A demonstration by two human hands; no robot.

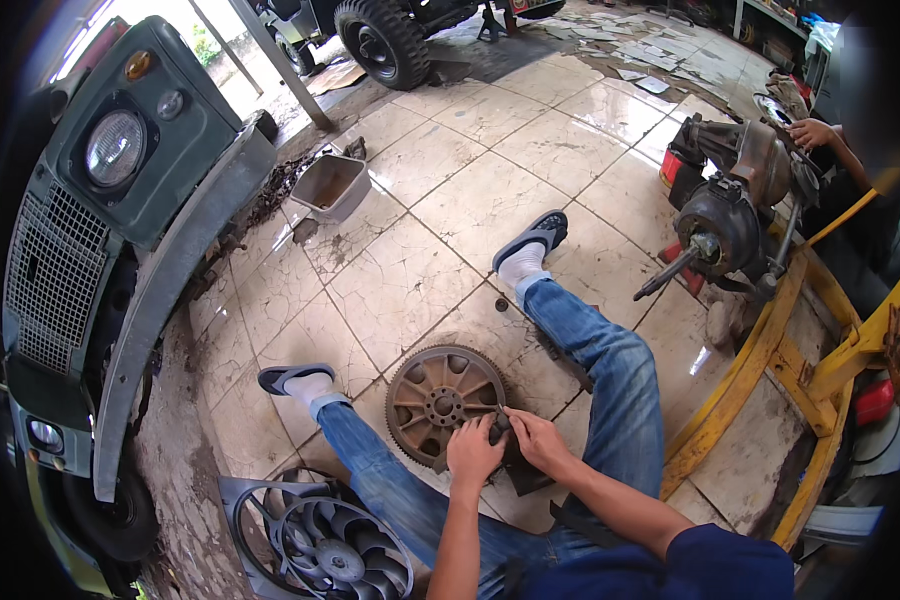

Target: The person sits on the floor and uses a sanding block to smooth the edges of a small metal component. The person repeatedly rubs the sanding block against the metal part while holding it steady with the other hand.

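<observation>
A rust-brown flywheel [422, 388] with a toothed rim lies flat on the floor between my outstretched legs. My left hand [475, 450] is closed at its near right edge, fingers curled by a small dark piece [500, 428]. Beside it, my right hand [538, 440] is also closed, its fingers pinched on the right side of that dark piece. What exactly the hands grip is too small and covered to name. Just under my right wrist lies a dark flat block [526, 476], partly hidden by my arm.
A radiator fan [335, 558] lies by my left leg. At right, a yellow steel frame [750, 385] stands near a greasy axle assembly [715, 225], with another person's hand [812, 133] beyond. A grey basin [332, 188] sits ahead; a green vehicle [150, 130] is at left.
</observation>
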